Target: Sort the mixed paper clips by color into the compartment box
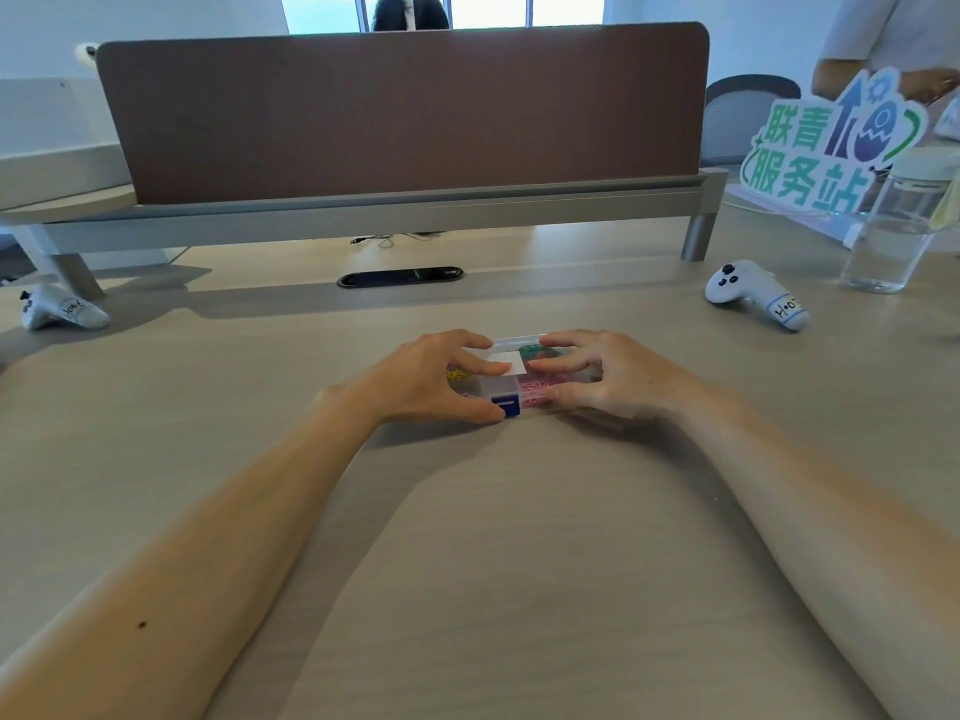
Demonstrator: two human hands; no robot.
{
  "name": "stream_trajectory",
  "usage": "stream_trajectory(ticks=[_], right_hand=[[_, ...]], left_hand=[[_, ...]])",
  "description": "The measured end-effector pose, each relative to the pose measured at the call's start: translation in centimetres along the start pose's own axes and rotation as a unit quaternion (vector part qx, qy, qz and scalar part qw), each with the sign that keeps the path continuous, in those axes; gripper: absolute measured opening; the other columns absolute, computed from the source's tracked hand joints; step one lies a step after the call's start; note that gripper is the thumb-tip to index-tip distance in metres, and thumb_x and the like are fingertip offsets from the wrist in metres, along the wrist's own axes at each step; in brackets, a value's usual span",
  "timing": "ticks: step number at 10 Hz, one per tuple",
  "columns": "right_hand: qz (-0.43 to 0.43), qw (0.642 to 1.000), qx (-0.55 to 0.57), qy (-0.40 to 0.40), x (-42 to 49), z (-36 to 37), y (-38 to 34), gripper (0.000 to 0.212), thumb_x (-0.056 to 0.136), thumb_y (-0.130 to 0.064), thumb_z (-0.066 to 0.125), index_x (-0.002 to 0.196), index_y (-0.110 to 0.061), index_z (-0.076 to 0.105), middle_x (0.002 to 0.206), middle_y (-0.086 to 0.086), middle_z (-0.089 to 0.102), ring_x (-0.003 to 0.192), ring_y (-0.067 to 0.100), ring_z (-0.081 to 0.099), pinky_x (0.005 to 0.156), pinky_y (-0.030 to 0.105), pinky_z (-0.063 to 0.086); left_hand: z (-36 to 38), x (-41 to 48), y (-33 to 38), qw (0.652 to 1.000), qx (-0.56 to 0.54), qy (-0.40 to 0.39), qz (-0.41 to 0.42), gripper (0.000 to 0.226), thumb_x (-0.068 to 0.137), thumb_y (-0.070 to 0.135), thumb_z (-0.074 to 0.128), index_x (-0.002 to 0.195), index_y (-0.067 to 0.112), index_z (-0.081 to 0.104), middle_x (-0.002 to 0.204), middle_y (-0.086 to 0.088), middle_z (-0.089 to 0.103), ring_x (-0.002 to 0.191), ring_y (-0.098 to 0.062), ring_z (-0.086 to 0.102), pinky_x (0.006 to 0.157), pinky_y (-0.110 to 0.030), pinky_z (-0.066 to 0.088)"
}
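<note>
The compartment box, small and made of clear plastic, is seen lying flat on the table, held between both hands. A white label is carried on its clear top, and a blue latch is set in the middle of its near side. The box's left end is gripped by the left hand, whose fingers are curled over the top beside the label while the thumb is pressed against the near side, just beside the latch. The box's right end is gripped by the right hand in the same way, with fingers curled onto the top and the thumb laid along the near edge. Through the clear plastic, pink paper clips are seen in the near right part of the box, green paper clips in the far right part, and yellow paper clips at the left end, mostly hidden under the left fingers. Well to the left of the box a grey controller is laid, and well to its right a white controller. Farther right of the box and beyond it, a clear water bottle is stood upright before a green and white sign. Behind the box, a brown divider panel is raised across the table.
</note>
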State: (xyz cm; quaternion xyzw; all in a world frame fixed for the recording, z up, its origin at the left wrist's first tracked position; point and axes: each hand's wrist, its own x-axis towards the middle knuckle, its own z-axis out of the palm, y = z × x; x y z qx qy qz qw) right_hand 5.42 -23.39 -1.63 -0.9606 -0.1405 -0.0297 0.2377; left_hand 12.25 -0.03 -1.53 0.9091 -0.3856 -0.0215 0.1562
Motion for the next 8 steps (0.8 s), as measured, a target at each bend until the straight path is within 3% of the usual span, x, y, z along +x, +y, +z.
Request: stream_trajectory(ticks=[3, 7, 8], right_hand=[[-0.026, 0.997, -0.059, 0.03, 0.02, 1.05, -0.77, 0.06, 0.083, -0.056, 0.065, 0.137, -0.034, 0.053, 0.146, -0.003, 0.039, 0.13, 0.015, 0.031, 0.099, 0.025, 0.028], [-0.031, 0.996, -0.077, 0.044, 0.13, 1.14, -0.78, 0.054, 0.087, -0.054, 0.061, 0.136, -0.032, 0.055, 0.143, -0.003, 0.044, 0.128, 0.017, 0.033, 0.096, 0.024, 0.028], [-0.026, 0.997, -0.064, 0.041, -0.05, 1.1, -0.75, 0.058, 0.085, -0.055, 0.063, 0.137, -0.031, 0.054, 0.143, -0.005, 0.044, 0.129, 0.015, 0.035, 0.098, 0.025, 0.03]], left_hand=[[0.3, 0.02, -0.09, 0.999, 0.015, 0.029, 0.006, 0.05, 0.079, 0.05, 0.069, 0.126, 0.04, 0.058, 0.143, 0.009, 0.044, 0.125, -0.013, 0.043, 0.102, -0.038, 0.043], [0.83, -0.37, 0.1, 0.996, 0.042, 0.077, 0.036, 0.051, 0.08, 0.049, 0.067, 0.128, 0.039, 0.056, 0.144, 0.007, 0.047, 0.127, -0.014, 0.046, 0.103, -0.033, 0.038], [0.5, -0.65, 0.14, 0.997, 0.038, 0.061, 0.027, 0.059, 0.077, 0.06, 0.066, 0.13, 0.037, 0.055, 0.144, 0.006, 0.046, 0.128, -0.015, 0.045, 0.105, -0.036, 0.038]])
